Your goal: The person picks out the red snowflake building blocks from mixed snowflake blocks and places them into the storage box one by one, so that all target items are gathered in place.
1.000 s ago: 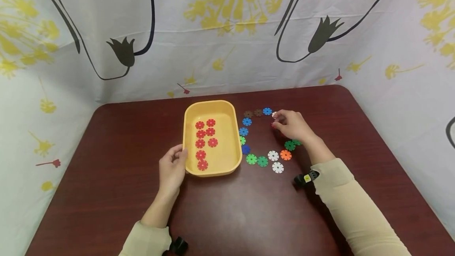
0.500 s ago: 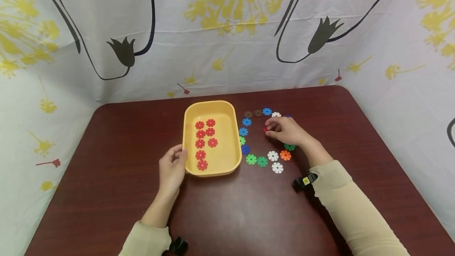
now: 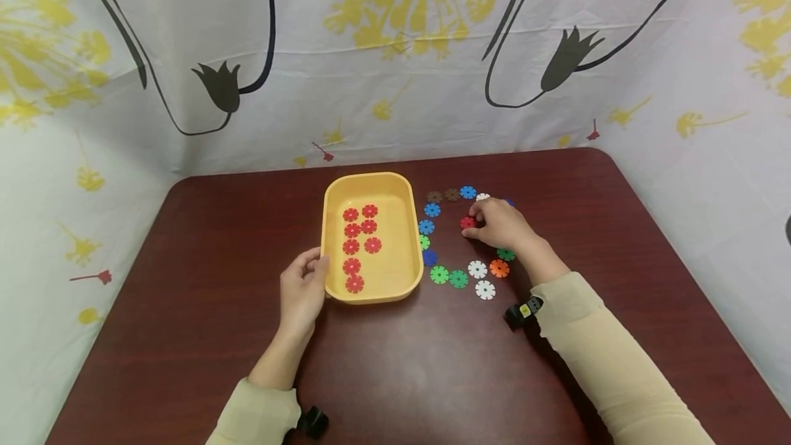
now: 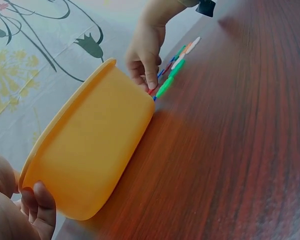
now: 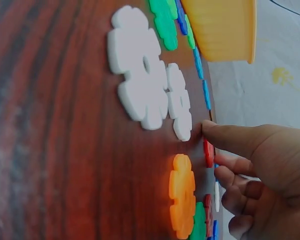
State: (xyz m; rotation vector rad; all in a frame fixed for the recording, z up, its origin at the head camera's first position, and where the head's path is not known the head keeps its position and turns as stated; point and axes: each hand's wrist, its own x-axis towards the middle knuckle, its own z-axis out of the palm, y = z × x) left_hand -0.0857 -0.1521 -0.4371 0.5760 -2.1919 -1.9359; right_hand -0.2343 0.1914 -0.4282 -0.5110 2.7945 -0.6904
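Note:
My left hand [image 3: 303,288] grips the left rim of a yellow plastic tray [image 3: 395,273], thumb at the edge; the left wrist view shows curled fingers [image 4: 42,210] under it. Inside the tray lie several red notched discs [image 3: 351,246] in two columns. My right hand [image 3: 503,229] pinches another red notched disc [image 3: 467,223] between thumb and fingers, low at the table to the right of the tray. In the right wrist view this red disc [image 5: 208,152] stands between the thumb and the fingers. A further red disc [image 5: 208,212] lies below the hand there.
Around the right hand, several discs form a rough ring: brown [image 3: 452,194], blue [image 3: 432,210], green [image 3: 458,279], white [image 3: 477,269] and orange [image 3: 499,268]. One white disc [image 3: 485,290] lies nearer the front. A printed cloth [image 3: 432,108] hangs behind the dark table [image 3: 247,239].
My right hand has moved left and toward me with the red disc, away from the ring's far right, then slightly back. The left hand stays on the tray. The head view has shifted slightly.

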